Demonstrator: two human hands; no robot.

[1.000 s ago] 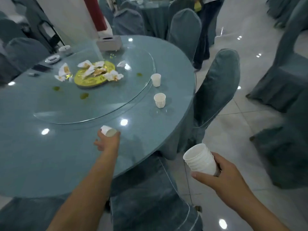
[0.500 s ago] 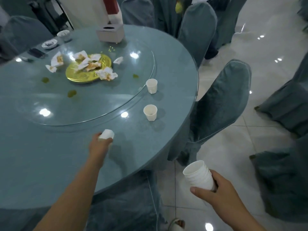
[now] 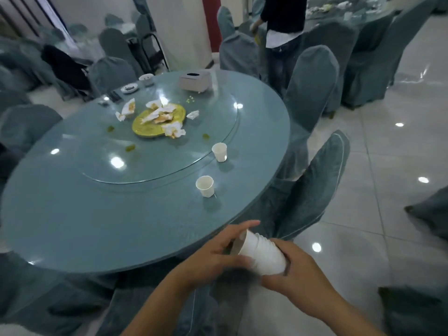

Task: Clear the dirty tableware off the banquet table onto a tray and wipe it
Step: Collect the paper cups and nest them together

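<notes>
My right hand (image 3: 298, 280) grips a stack of white paper cups (image 3: 263, 255) lying sideways just off the near edge of the round blue table (image 3: 72, 214). My left hand (image 3: 218, 253) holds the stack's open end, thumb under it and fingers over the rim. Two single white cups stand on the table, one (image 3: 205, 186) nearer, one (image 3: 219, 152) by the glass turntable's (image 3: 169, 170) rim. A gold plate (image 3: 145, 128) with crumpled, stained napkins (image 3: 173, 129) sits on the turntable.
A tissue box (image 3: 195, 80), small dishes (image 3: 129, 88) and a bowl (image 3: 146, 79) stand at the table's far side. Green spills (image 3: 129, 147) dot the glass. Covered chairs (image 3: 312, 190) ring the table; a person (image 3: 283, 37) stands behind it.
My left hand has lifted the single cup off the table and brought it to the stack in my right hand. The view has swung so both hands now meet off the table's edge.
</notes>
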